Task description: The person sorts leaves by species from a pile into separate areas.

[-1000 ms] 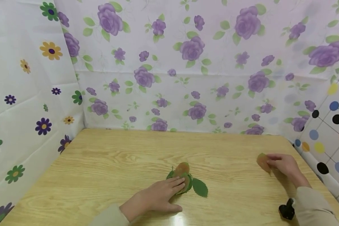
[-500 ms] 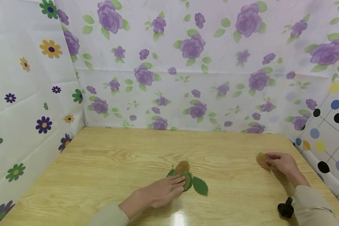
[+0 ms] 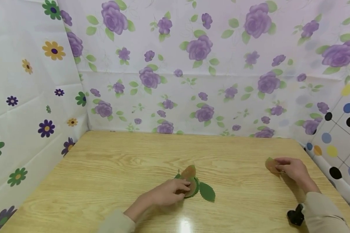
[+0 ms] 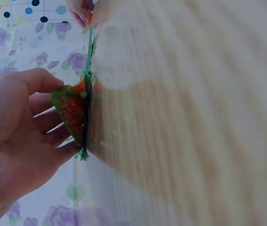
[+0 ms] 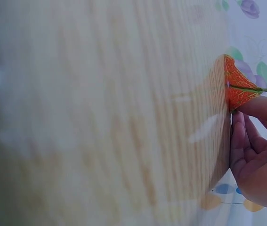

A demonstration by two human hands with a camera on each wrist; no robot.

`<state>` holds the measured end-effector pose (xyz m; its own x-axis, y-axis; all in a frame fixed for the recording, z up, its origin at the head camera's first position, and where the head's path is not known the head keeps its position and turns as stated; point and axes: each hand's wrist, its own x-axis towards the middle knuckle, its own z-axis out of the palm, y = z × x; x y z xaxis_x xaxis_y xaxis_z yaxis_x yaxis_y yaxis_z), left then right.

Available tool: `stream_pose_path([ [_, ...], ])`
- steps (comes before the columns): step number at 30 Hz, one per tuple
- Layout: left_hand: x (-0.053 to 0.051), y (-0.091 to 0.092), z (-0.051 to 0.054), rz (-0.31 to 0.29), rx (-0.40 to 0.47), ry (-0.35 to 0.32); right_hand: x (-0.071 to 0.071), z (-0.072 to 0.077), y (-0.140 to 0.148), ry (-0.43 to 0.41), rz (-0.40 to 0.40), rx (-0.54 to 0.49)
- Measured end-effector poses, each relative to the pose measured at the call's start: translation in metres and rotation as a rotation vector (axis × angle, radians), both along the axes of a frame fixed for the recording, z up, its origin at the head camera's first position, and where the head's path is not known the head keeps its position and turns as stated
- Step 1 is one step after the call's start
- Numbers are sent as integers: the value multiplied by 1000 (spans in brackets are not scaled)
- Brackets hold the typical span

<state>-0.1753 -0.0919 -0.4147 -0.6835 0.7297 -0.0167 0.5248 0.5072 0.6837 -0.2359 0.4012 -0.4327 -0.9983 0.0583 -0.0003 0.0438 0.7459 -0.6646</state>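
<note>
My left hand [image 3: 167,192] curls its thumb and fingers round an orange-and-green artificial leaf [image 4: 69,110] at the middle of the table. That leaf is partly covered by the fingers in the head view. Beneath and around it lie green serrated leaves [image 3: 207,191], and another orange-brown leaf [image 3: 188,172] sits just behind. Far to the right, my right hand [image 3: 293,171] pinches a separate orange leaf [image 3: 270,165] against the tabletop. In the right wrist view, this orange leaf [image 5: 239,87] shows yellow veins and a green stem.
The wood-grain table [image 3: 128,152] is bounded by a purple-rose cloth [image 3: 175,87] at the back, a flowered cloth [image 3: 26,113] at left and a dotted cloth [image 3: 344,155] at right. A black object [image 3: 296,215] shows beside the right sleeve.
The left hand has gone from lying flat over the leaves with its thumb spread to curling thumb and fingers round one leaf. The right hand stays at its leaf.
</note>
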Motion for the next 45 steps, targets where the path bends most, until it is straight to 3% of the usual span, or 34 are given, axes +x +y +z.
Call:
stream_pose_path([
  [4, 2, 3, 1, 69, 114, -13, 2, 0, 0, 7, 7, -6],
  [7, 3, 5, 2, 99, 157, 34, 3, 1, -1, 13, 9, -5],
  [16, 7, 4, -1, 225, 195, 156, 6, 4, -3, 0, 3, -15],
  [26, 9, -1, -1, 374, 168, 162, 4, 2, 0, 12, 6, 1],
  [33, 13, -4, -2, 405, 109, 139, 4, 2, -2, 2, -2, -6],
  [45, 8, -7, -5, 430, 141, 112, 2, 3, -4, 12, -3, 0],
])
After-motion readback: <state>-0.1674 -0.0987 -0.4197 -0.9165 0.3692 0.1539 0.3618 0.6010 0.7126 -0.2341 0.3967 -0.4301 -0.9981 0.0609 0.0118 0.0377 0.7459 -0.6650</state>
